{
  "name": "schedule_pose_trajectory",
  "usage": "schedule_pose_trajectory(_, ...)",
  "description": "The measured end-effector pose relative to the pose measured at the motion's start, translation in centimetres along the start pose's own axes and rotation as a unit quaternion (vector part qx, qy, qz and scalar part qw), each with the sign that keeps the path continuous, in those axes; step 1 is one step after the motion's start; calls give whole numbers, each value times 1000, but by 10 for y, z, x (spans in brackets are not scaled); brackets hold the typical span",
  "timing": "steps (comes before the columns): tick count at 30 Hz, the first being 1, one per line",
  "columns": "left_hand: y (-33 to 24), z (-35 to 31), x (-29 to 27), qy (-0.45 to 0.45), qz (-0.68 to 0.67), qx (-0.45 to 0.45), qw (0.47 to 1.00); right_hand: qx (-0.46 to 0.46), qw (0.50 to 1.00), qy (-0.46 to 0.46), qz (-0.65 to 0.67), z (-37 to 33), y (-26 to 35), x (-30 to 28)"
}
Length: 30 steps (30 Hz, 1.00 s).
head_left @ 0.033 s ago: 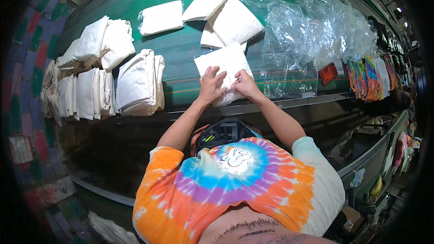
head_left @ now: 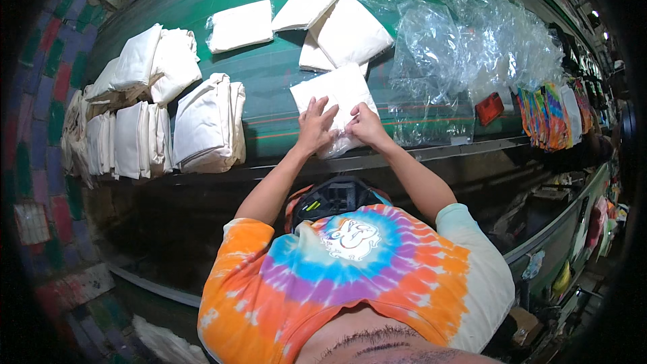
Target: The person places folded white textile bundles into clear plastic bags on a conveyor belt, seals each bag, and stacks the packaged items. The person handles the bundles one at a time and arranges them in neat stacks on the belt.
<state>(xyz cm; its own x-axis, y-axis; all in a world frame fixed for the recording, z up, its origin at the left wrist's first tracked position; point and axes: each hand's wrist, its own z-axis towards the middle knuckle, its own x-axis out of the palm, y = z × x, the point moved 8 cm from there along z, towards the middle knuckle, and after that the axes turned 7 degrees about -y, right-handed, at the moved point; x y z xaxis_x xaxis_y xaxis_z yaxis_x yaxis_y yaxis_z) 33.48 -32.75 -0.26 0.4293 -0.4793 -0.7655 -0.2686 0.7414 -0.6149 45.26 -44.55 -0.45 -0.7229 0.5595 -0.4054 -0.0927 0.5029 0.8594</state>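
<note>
A folded white cloth in a clear plastic bag (head_left: 330,89) lies near the front edge of the green table. My left hand (head_left: 315,125) rests on its left part with the fingers spread. At the right side, my right hand (head_left: 365,127) is closed, its fingers pinching the near edge of the bag; the fingertips are partly hidden. Just beyond lie several bagged white cloths (head_left: 352,30), some overlapping, with one bagged cloth (head_left: 240,27) apart to the left.
Stacks of folded cream cloth (head_left: 210,123) stand at the left. Loose clear plastic bags (head_left: 465,44) cover the right part of the table (head_left: 276,104). Beyond them are a small red-orange item (head_left: 489,109) and multicoloured tie-dye fabric (head_left: 542,118) at the right edge.
</note>
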Motion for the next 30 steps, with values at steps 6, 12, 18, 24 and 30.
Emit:
schedule_pose_trajectory(6,26,13,31,49,-12,-46,998,-52,995,-32,-79,14,11,-5)
schedule_pose_trajectory(12,25,15,41,71,99,-63,991,-81,978,-90,-168,19,34,2)
schedule_pose_trajectory(18,30,17,36,73,12,-62,995,-101,990,-8,96,-7,52,7)
schedule_pose_trajectory(24,14,21,-12,-16,-176,-104,979,-129,984,-17,121,-29,52,-18)
schedule_pose_trajectory(30,-44,5,-46,138,-476,-128,859,-190,966,-96,150,-48,71,-41)
